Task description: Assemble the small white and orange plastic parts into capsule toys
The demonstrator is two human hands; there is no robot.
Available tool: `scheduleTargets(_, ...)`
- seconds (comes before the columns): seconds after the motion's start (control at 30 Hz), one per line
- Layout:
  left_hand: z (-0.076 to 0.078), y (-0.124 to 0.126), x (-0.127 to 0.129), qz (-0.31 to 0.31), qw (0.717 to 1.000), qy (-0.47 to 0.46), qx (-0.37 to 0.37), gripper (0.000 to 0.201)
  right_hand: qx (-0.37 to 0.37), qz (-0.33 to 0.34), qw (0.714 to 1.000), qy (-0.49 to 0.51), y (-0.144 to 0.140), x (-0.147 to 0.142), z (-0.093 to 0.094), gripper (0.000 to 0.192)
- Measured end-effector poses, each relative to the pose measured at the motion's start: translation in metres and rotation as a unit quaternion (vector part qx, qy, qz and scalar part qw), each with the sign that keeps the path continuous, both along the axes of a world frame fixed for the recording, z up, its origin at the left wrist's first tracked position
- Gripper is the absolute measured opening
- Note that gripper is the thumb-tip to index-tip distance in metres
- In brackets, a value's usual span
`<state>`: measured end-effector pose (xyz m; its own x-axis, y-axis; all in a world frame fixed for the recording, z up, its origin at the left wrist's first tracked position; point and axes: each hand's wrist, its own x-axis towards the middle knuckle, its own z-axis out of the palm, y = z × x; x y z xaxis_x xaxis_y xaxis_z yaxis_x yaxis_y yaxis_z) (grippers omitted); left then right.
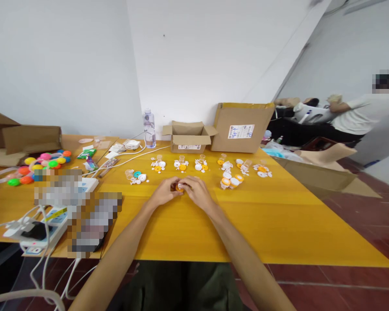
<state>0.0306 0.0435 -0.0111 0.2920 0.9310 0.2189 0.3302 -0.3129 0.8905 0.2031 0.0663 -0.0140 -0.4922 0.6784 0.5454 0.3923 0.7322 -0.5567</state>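
The yellow-brown wood-grain table point(272, 229) spreads before me, with a taped cardboard carton point(225, 119) leaning on the wall at its far edge. Left of that sits a smaller open-flapped cardboard box point(190, 140), then a clear plastic bottle point(149, 129). My left hand point(165, 191) and my right hand point(197, 191) meet near the middle of the table, both sets of fingertips pinching one piece. To the right of my hands is a cluster of orange-and-white-capped cups point(234, 181); ahead, small heaps of white and orange plastic parts point(182, 166) form a row. Leftmost lies a teal ring point(137, 174). Smallest is the orange-and-white piece point(180, 187) between my fingers, partly hidden by them.
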Motion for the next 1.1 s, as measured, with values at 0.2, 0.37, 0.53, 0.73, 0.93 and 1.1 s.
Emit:
scheduleTargets(0.2, 0.0002, -0.0001, 0.0008, -0.002, 1.0, -0.007, 0.003, 0.013, -0.003, 0.0, 1.0, 0.007, -0.0006, -0.0001, 0.0007, 0.018)
scheduleTargets(0.37, -0.0002, 0.0002, 0.0011, -0.002, 1.0, -0.013, -0.001, 0.015, -0.005, -0.006, 1.0, 0.009, -0.0004, -0.0009, 0.0007, 0.017)
scheduleTargets(0.53, -0.0005, -0.0002, 0.0013, -0.006, 1.0, -0.021, 0.0, 0.014, -0.011, -0.009, 1.0, 0.009, -0.0002, -0.0014, 0.0005, 0.016)
scheduleTargets(0.73, -0.0032, 0.0007, 0.0004, -0.004, 1.0, -0.021, 0.002, 0.018, -0.026, -0.018, 0.999, 0.014, -0.0014, -0.0008, 0.002, 0.014)
scheduleTargets(0.93, -0.0039, 0.0013, -0.0002, -0.001, 0.999, -0.037, 0.0, 0.017, -0.057, -0.029, 0.996, 0.059, -0.0039, -0.0029, 0.0046, 0.017)
scheduleTargets(1.1, -0.0042, 0.005, -0.0005, 0.029, 0.997, -0.076, -0.008, 0.025, -0.102, -0.048, 0.986, 0.126, -0.0031, -0.0034, 0.0068, 0.025)
